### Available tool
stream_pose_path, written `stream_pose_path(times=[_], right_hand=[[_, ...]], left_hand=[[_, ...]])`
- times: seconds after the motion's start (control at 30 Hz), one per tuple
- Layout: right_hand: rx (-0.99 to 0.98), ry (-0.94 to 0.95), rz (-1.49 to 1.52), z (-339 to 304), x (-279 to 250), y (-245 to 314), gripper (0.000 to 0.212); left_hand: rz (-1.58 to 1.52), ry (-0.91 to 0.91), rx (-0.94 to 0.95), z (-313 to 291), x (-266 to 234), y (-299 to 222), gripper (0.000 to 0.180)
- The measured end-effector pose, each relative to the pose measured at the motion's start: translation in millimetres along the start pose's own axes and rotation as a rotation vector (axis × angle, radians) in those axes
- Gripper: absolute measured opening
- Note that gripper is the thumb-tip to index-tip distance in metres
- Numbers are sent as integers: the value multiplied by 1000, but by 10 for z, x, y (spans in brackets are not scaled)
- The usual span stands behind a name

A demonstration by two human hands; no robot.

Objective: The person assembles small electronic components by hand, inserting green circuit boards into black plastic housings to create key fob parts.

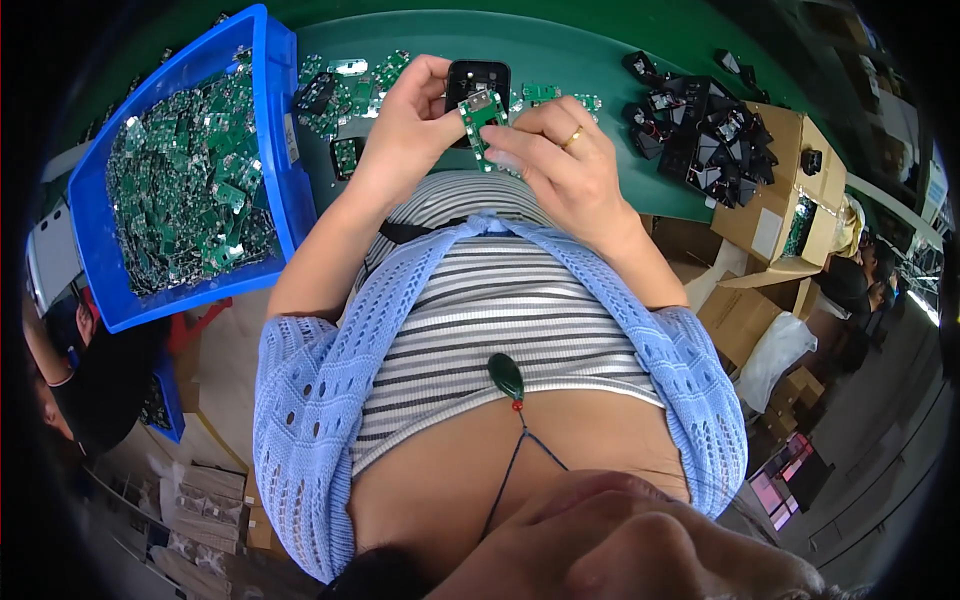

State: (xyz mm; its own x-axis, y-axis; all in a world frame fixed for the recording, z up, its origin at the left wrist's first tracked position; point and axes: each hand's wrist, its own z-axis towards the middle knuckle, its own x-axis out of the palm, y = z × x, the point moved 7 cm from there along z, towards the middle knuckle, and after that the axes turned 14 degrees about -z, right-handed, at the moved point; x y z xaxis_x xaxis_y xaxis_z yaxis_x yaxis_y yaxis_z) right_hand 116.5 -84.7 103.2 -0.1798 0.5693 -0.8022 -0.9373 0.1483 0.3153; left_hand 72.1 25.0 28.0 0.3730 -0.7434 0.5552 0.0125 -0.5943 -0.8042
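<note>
Head view: green circuit board (480,125) is in the air over the worktop (590,50), near the middle of its near edge, tilted, metal connector end up toward the black housing (487,73). Right hand (568,150): grip pinches the board between thumb and fingers. Left hand (415,115): grip holds the housing by its left side; thumb tip is at the board's left edge, can't tell if touching. Board overlaps the housing's lower part; can't tell if seated or clear of it.

Step in hand, my read: working board against housing, direction (in or out) not readable. Next move calls for a steady housing and fingers on the board's edges, off the components; skewing it could snag.

Outward: loose boards (385,80) lie left of the hands. One dark-framed piece (346,157) sits by the near edge. Blue bin (292,190) heaped with boards at the worktop's left end. Black housings (700,140) piled toward the right end; cardboard box (787,128) just past it.
</note>
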Motion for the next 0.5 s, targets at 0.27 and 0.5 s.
stream_pose_path(times=[0.27, 0.5], right_hand=[[83, -163, -102, -58, -32, -247, 14], [209, -173, 8, 4, 8, -270, 9]], left_hand=[[-71, -98, 83, -66, 37, -9, 25], [-116, -56, -32, -102, 44, 45, 28]])
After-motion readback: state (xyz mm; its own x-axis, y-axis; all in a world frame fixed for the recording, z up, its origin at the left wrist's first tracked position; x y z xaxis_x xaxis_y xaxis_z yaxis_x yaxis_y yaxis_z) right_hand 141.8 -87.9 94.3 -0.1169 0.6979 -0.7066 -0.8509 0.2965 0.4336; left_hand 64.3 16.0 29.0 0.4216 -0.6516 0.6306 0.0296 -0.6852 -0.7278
